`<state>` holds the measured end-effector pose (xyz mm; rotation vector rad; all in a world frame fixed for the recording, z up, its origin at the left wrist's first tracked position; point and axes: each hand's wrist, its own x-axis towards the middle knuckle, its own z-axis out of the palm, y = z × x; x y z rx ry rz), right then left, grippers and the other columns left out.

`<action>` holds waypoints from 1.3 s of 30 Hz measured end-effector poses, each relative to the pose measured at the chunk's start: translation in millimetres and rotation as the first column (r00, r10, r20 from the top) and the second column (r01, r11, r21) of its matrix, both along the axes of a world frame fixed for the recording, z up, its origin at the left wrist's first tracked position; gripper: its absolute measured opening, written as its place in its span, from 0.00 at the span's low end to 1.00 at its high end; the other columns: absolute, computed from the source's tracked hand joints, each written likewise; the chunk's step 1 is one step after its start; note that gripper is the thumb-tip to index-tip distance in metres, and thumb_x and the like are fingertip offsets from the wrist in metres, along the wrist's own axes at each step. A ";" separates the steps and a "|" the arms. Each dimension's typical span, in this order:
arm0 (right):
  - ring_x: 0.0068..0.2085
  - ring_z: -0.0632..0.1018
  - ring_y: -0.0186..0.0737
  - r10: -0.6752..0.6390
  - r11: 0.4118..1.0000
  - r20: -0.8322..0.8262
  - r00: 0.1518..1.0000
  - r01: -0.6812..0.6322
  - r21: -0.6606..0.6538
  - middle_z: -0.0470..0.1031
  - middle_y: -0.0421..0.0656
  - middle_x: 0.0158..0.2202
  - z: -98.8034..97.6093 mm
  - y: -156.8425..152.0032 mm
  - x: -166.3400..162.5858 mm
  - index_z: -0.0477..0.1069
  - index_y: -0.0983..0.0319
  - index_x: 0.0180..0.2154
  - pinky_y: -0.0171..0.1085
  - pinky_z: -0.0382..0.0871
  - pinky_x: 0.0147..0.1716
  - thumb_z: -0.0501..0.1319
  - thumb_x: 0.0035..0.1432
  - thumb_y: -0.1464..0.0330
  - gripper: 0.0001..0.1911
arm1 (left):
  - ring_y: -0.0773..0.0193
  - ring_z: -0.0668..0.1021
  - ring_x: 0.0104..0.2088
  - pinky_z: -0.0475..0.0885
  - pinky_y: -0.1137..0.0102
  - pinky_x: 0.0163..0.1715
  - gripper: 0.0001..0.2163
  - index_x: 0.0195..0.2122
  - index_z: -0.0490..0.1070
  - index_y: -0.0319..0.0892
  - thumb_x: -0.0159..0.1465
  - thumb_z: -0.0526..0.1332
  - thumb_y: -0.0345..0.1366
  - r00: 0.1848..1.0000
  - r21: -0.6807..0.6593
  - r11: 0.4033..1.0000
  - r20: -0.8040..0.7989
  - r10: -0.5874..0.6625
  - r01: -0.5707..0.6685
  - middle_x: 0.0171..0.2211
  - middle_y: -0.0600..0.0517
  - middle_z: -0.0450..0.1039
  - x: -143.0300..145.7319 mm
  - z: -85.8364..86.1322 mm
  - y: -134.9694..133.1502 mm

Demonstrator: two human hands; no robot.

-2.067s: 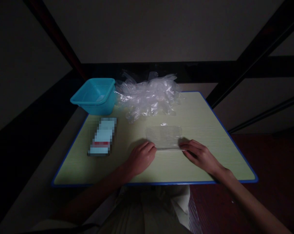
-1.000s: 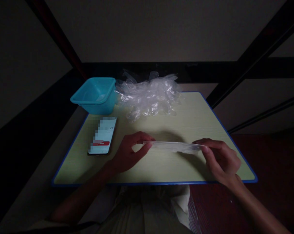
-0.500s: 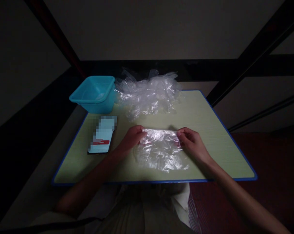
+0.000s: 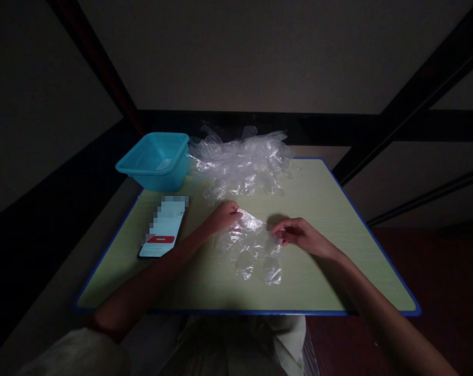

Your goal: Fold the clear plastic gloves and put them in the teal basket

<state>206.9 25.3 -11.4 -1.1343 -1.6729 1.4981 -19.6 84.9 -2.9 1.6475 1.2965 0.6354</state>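
Note:
A thin, clear plastic glove (image 4: 254, 243) hangs crumpled over the table in front of me, its top edge slanting down to the right. My left hand (image 4: 225, 213) pinches the upper left corner between thumb and fingers. At the right edge, my right hand (image 4: 299, 235) has its fingers bent and their tips closed on the film, lower than the left hand. Two rounded, shiny lobes show along the bottom of the glove. Behind it lies a loose heap of similar clear plastic gloves (image 4: 244, 162), some with finger shapes sticking up at the back.
A blue plastic basin (image 4: 154, 180) stands at the table's back left corner. In front of it lies a phone (image 4: 162, 230) with a lit, partly blurred screen. The pale table (image 4: 326, 282) has a blue rim, and a wall rises behind it.
The glove's top edge has gone from level and stretched wide to slanted and slacker. My right hand has moved left and lower. The view has tilted slightly upward.

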 end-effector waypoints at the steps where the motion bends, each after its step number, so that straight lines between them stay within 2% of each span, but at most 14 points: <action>1: 0.25 0.76 0.33 -0.006 1.000 0.007 1.000 0.006 -0.024 0.73 0.38 0.25 -0.6 -2.1 1.4 0.73 0.63 0.32 0.37 0.75 0.27 0.62 0.52 0.67 0.06 | 0.66 0.73 0.22 0.70 0.72 0.25 0.06 0.20 0.60 0.41 0.51 0.56 0.26 1.000 0.064 0.998 -0.013 0.016 -0.015 0.18 0.57 0.66 0.6 0.0 1.9; 6: 0.32 0.80 0.37 -0.163 0.965 -0.043 0.986 0.150 -0.217 0.78 0.42 0.32 -5.0 -33.3 7.3 0.76 0.60 0.38 0.40 0.78 0.34 0.65 0.50 0.64 0.12 | 0.60 0.74 0.37 0.69 0.62 0.43 0.05 0.30 0.64 0.42 0.52 0.57 0.28 0.996 0.333 0.942 -0.053 0.068 -0.047 0.32 0.52 0.70 -11.3 8.2 -6.8; 7: 0.34 0.80 0.37 -0.184 0.953 -0.058 0.981 0.164 -0.253 0.79 0.42 0.35 -5.5 -42.9 7.5 0.76 0.59 0.40 0.41 0.78 0.36 0.65 0.51 0.64 0.13 | 0.59 0.73 0.40 0.68 0.61 0.45 0.05 0.31 0.65 0.42 0.52 0.56 0.28 0.996 0.385 0.923 -0.071 0.055 -0.023 0.34 0.51 0.71 -16.0 10.3 -11.7; 9: 0.37 0.81 0.39 -0.209 0.935 -0.102 0.973 0.168 -0.311 0.79 0.43 0.40 -6.1 -63.3 5.8 0.74 0.56 0.44 0.43 0.78 0.38 0.64 0.52 0.65 0.15 | 0.59 0.74 0.40 0.69 0.62 0.44 0.05 0.33 0.66 0.42 0.55 0.55 0.29 0.985 0.521 0.848 -0.174 -0.006 0.097 0.36 0.49 0.71 -25.6 12.8 -23.4; 12: 0.46 0.78 0.44 -0.191 0.935 -0.195 0.962 0.119 -0.333 0.77 0.45 0.45 -6.0 -90.6 -1.0 0.70 0.53 0.50 0.44 0.77 0.41 0.62 0.55 0.68 0.19 | 0.60 0.75 0.40 0.71 0.64 0.43 0.05 0.35 0.66 0.40 0.59 0.53 0.30 0.964 0.607 0.768 -0.260 -0.054 0.207 0.38 0.47 0.73 -36.3 10.9 -44.9; 15: 0.51 0.75 0.46 -0.206 0.934 -0.271 0.940 0.106 -0.340 0.73 0.45 0.51 -5.4 -107.7 -9.6 0.68 0.50 0.52 0.44 0.77 0.42 0.62 0.56 0.69 0.21 | 0.59 0.76 0.42 0.72 0.64 0.43 0.07 0.39 0.67 0.39 0.61 0.54 0.31 0.931 0.630 0.710 -0.350 -0.102 0.314 0.41 0.45 0.74 -39.6 5.6 -70.6; 19: 0.53 0.72 0.49 -0.244 0.929 -0.287 0.926 0.138 -0.344 0.70 0.47 0.55 -4.4 -115.4 -17.7 0.66 0.51 0.53 0.47 0.76 0.43 0.61 0.56 0.71 0.23 | 0.53 0.76 0.45 0.72 0.60 0.44 0.16 0.46 0.67 0.35 0.59 0.59 0.38 0.861 0.632 0.633 -0.496 -0.111 0.446 0.45 0.40 0.74 -38.2 1.4 -103.6; 23: 0.54 0.71 0.50 -0.264 0.930 -0.288 0.921 0.164 -0.329 0.69 0.48 0.55 -3.4 -116.9 -20.8 0.66 0.52 0.53 0.47 0.76 0.43 0.60 0.56 0.73 0.23 | 0.48 0.76 0.45 0.72 0.58 0.44 0.25 0.48 0.68 0.30 0.57 0.58 0.46 0.820 0.654 0.573 -0.570 -0.057 0.494 0.47 0.36 0.73 -35.7 -2.3 -126.4; 26: 0.54 0.72 0.50 -0.271 0.929 -0.297 0.916 0.167 -0.331 0.70 0.47 0.55 -1.9 -118.4 -21.7 0.67 0.51 0.52 0.46 0.77 0.43 0.60 0.56 0.73 0.23 | 0.49 0.76 0.45 0.72 0.59 0.44 0.26 0.48 0.69 0.29 0.59 0.54 0.49 0.813 0.687 0.538 -0.582 0.006 0.488 0.47 0.36 0.73 -31.2 -9.3 -137.1; 31: 0.53 0.73 0.50 -0.332 0.880 -0.239 0.912 0.208 -0.428 0.71 0.48 0.54 4.8 -122.0 -24.6 0.68 0.53 0.52 0.47 0.76 0.44 0.62 0.54 0.71 0.23 | 0.57 0.76 0.46 0.69 0.64 0.48 0.18 0.47 0.71 0.34 0.65 0.49 0.38 0.802 0.726 0.527 -0.583 0.130 0.442 0.48 0.43 0.74 -21.1 -21.2 -145.4; 34: 0.52 0.74 0.47 -0.339 0.866 -0.207 0.918 0.218 -0.451 0.72 0.47 0.52 5.0 -124.2 -27.2 0.68 0.55 0.51 0.45 0.76 0.43 0.63 0.53 0.70 0.22 | 0.60 0.76 0.47 0.68 0.66 0.49 0.16 0.48 0.71 0.35 0.66 0.48 0.33 0.793 0.745 0.490 -0.588 0.160 0.453 0.48 0.46 0.74 -18.1 -24.5 -145.5; 36: 0.49 0.76 0.45 -0.297 0.900 -0.186 0.937 0.209 -0.383 0.74 0.47 0.49 2.0 -125.1 -29.0 0.67 0.55 0.51 0.43 0.76 0.42 0.62 0.52 0.70 0.23 | 0.61 0.75 0.48 0.68 0.67 0.49 0.15 0.48 0.71 0.36 0.66 0.48 0.30 0.785 0.747 0.461 -0.599 0.155 0.479 0.49 0.47 0.74 -18.0 -26.2 -144.6; 39: 0.42 0.79 0.41 -0.266 0.955 -0.025 0.964 0.260 -0.144 0.78 0.46 0.40 -1.9 -125.1 -31.9 0.67 0.58 0.51 0.42 0.76 0.40 0.58 0.55 0.71 0.20 | 0.62 0.75 0.49 0.69 0.68 0.48 0.16 0.49 0.71 0.36 0.66 0.46 0.27 0.778 0.736 0.450 -0.614 0.130 0.506 0.50 0.48 0.73 -19.8 -28.2 -143.9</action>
